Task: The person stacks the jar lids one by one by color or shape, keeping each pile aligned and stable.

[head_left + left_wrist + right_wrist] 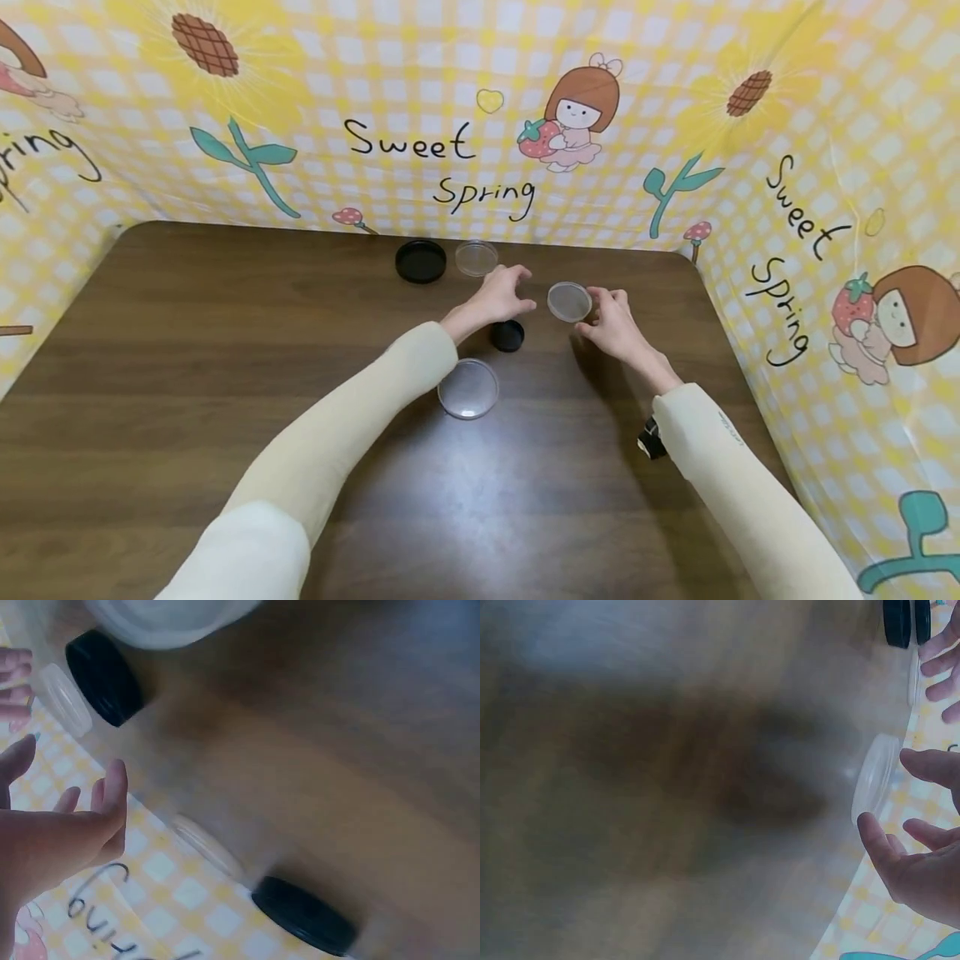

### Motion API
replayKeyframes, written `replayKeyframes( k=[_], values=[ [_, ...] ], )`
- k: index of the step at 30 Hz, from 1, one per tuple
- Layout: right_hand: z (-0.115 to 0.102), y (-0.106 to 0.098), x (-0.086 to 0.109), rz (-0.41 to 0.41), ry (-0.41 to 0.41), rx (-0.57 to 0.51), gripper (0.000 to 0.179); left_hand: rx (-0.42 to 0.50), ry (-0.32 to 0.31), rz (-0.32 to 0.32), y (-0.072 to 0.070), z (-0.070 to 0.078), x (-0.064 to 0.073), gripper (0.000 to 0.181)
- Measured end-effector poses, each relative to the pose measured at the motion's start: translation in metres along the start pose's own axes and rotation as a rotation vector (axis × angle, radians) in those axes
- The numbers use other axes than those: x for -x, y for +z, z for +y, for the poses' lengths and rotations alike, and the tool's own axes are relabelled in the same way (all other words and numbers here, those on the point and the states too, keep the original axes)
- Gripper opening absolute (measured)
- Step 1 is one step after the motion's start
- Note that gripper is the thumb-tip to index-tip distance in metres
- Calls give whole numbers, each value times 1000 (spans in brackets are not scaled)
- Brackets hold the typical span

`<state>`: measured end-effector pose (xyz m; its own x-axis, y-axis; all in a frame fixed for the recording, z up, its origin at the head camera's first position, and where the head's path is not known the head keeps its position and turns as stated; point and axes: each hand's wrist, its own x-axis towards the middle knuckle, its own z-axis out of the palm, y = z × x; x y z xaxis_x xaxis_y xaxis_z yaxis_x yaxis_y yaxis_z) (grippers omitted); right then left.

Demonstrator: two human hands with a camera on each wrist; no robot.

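My right hand point(615, 329) is at the right edge of a clear shallow round dish point(569, 302). In the right wrist view, thumb and index fingertip lie at that dish's rim point(875, 780), spread apart. My left hand point(498, 296) hovers over the table, thumb and fingers apart, nothing between them. Just below it sits a small black round dish point(507, 336). A second clear dish point(476, 258) lies behind the left hand, next to a larger black round dish point(420, 261). Nearer to me, by the left sleeve, lies a larger clear dish point(468, 388).
The brown wooden table point(187, 375) ends at a yellow checked cloth wall point(405, 208) at the back and sides. A small black-and-white object point(651, 439) shows beside the right sleeve, partly hidden by it.
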<state>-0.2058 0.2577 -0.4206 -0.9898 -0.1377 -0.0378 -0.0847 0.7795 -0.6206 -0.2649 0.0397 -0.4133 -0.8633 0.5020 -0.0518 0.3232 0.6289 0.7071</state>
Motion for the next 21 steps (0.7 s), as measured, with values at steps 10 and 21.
replayKeyframes(
  k=[10, 21],
  values=[
    [4, -5, -22, -20, 32, 53, 73, -67, -36, -53, 20, 19, -29, 68],
    [15, -1, -32, -67, 40, 21, 77, -108, -58, -58, 38, 20, -43, 72]
  ],
)
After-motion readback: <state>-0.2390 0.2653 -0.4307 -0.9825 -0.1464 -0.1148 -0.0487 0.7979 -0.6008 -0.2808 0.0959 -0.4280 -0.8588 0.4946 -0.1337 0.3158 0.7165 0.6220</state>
